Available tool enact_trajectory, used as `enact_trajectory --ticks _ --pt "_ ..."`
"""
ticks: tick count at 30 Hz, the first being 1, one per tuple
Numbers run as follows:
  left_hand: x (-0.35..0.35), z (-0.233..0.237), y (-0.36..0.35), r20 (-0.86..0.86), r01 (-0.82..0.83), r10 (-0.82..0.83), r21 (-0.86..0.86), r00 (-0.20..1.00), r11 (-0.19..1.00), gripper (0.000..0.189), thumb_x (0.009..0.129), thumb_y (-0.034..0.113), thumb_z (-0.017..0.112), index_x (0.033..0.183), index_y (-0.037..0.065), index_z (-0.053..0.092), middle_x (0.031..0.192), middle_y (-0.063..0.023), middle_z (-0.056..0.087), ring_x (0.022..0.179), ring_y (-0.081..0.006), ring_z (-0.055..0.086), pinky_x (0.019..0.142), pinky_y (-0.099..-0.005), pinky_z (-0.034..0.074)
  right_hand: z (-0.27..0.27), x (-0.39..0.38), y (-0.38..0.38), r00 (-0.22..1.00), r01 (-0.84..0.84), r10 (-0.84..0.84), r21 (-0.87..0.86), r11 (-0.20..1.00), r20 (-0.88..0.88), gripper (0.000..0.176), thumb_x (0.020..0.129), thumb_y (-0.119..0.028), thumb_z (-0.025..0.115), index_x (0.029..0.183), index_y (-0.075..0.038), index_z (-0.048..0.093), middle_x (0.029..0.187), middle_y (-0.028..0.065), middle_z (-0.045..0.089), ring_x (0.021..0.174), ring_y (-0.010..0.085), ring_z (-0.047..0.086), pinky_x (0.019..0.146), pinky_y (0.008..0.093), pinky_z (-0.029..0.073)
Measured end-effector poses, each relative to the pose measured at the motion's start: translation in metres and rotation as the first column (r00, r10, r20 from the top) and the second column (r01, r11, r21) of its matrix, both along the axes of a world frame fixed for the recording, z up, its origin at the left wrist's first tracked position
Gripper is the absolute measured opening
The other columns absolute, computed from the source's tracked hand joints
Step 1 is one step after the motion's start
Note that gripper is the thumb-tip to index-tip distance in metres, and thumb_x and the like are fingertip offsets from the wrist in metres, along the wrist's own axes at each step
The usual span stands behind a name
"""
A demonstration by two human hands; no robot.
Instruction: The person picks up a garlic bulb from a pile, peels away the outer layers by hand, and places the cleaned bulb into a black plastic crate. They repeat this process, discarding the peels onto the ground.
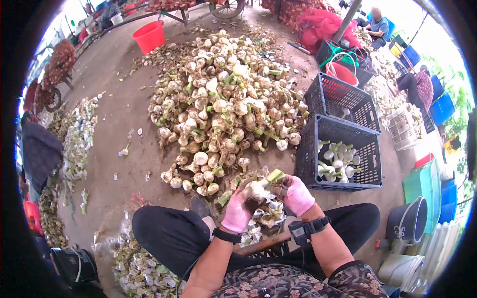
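Note:
Both of my hands wear pink gloves and meet in front of my knees. A white garlic bulb (257,191) with a cut green stem is held by my left hand (236,211), its fingers curled round the bulb. My right hand (296,195) is closed beside the stem; its fingertips are dark, and what they pinch is too small to make out. Loose peelings (269,214) lie just below the hands. Beyond them rises a large heap of garlic bulbs (218,107). Cleaned white bulbs (339,160) lie in the near black crate (343,186), right of the heap.
Behind the near crate stands another black crate (355,97), then a red bucket (342,73). A red basin (149,37) is at the back left. Peelings (141,258) lie by my left knee. A dark bucket (407,218) stands right. Other people sit at the upper right.

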State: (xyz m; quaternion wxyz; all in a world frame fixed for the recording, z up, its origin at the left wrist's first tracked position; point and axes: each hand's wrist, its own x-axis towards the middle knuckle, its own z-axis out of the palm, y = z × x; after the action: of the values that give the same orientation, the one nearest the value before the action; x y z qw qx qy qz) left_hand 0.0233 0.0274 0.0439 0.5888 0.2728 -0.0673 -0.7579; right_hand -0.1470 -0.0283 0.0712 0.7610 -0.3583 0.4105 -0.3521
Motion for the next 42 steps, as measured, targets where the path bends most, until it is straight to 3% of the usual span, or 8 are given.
enact_trajectory --ticks 5,11,13,22,30,35,40,42 --pt "-0.003 -0.005 -0.005 -0.033 -0.017 0.024 0.188 0.999 0.982 0.043 0.095 0.035 0.036 0.12 0.003 0.052 0.117 -0.0123 0.058 0.109 -0.0276 0.056 0.095 -0.0429 0.045 -0.005 0.003 0.003 0.991 -0.128 0.127 -0.07 0.989 -0.032 0.026 0.084 -0.006 0.066 0.108 0.001 0.061 0.104 0.0055 0.066 0.095 0.0123 0.061 0.086 0.0274 0.049" --pt "0.002 -0.004 -0.002 -0.039 0.007 -0.006 0.031 0.999 1.0 0.043 0.092 0.029 0.054 0.125 0.003 0.047 0.119 -0.0108 0.056 0.108 -0.0224 0.056 0.096 -0.0367 0.045 -0.021 0.007 0.005 0.998 0.034 -0.039 -0.103 0.994 -0.049 0.031 0.083 -0.002 0.065 0.114 0.0 0.057 0.102 0.0058 0.065 0.094 0.0128 0.059 0.085 0.0273 0.047" --pt "0.003 -0.004 -0.002 0.565 0.04 0.046 -0.139 0.824 0.989 0.048 0.084 0.013 0.067 0.126 0.004 0.047 0.117 -0.0081 0.057 0.107 -0.0171 0.055 0.095 -0.0321 0.045 -0.013 0.011 0.009 0.931 -0.025 -0.08 -0.283 0.959 -0.357 0.029 0.083 0.001 0.062 0.112 0.002 0.057 0.101 0.0063 0.065 0.095 0.0137 0.059 0.087 0.0276 0.046" --pt "-0.003 -0.016 0.006 0.471 0.12 -0.071 -0.074 0.879 0.99 0.063 0.078 -0.008 0.063 0.134 -0.003 0.034 0.122 -0.0105 0.054 0.107 -0.0178 0.056 0.094 -0.0297 0.045 -0.05 0.021 -0.011 0.543 -0.101 -0.483 -0.625 0.774 -0.687 0.034 0.067 0.006 0.048 0.099 0.003 0.058 0.088 0.0229 0.064 0.086 0.0351 0.063 0.076 0.0368 0.049" --pt "-0.009 -0.011 0.017 0.348 0.274 -0.226 -0.092 0.91 0.957 0.063 0.083 -0.001 0.063 0.137 -0.003 0.031 0.123 -0.0101 0.053 0.109 -0.0157 0.054 0.093 -0.0278 0.045 -0.098 0.008 -0.031 0.255 -0.206 -0.403 -0.456 0.866 -0.879 0.024 0.067 -0.003 0.057 0.091 -0.002 0.062 0.087 0.0219 0.064 0.087 0.0374 0.062 0.077 0.0398 0.049" --pt "-0.009 -0.007 0.013 0.274 0.17 -0.132 -0.118 0.953 0.978 0.065 0.081 0.001 0.067 0.138 0.004 0.036 0.127 -0.0086 0.052 0.114 -0.0176 0.052 0.098 -0.0306 0.042 -0.094 -0.026 -0.021 0.407 -0.453 -0.298 -0.474 0.755 -0.864 0.045 0.069 0.006 0.054 0.111 -0.007 0.064 0.105 0.0171 0.059 0.093 0.0336 0.06 0.081 0.0342 0.048" --pt "-0.005 -0.013 0.006 0.401 0.163 -0.13 -0.049 0.907 0.985 0.063 0.078 0.002 0.069 0.133 -0.001 0.039 0.124 -0.0084 0.053 0.112 -0.0182 0.053 0.098 -0.0308 0.041 0.015 -0.017 -0.006 0.844 -0.233 -0.03 -0.415 0.88 -0.536 0.046 0.071 0.009 0.057 0.114 -0.007 0.063 0.108 0.0099 0.06 0.096 0.02 0.06 0.082 0.0292 0.048" --pt "-0.003 -0.012 0.005 0.437 0.192 -0.152 -0.048 0.887 0.98 0.063 0.08 0.004 0.069 0.134 -0.002 0.037 0.124 -0.0101 0.053 0.111 -0.0177 0.054 0.097 -0.0303 0.042 0.036 -0.012 -0.002 0.827 -0.295 -0.004 -0.44 0.848 -0.563 0.046 0.07 0.01 0.056 0.113 -0.005 0.063 0.109 0.0115 0.059 0.098 0.0217 0.06 0.085 0.0293 0.048"
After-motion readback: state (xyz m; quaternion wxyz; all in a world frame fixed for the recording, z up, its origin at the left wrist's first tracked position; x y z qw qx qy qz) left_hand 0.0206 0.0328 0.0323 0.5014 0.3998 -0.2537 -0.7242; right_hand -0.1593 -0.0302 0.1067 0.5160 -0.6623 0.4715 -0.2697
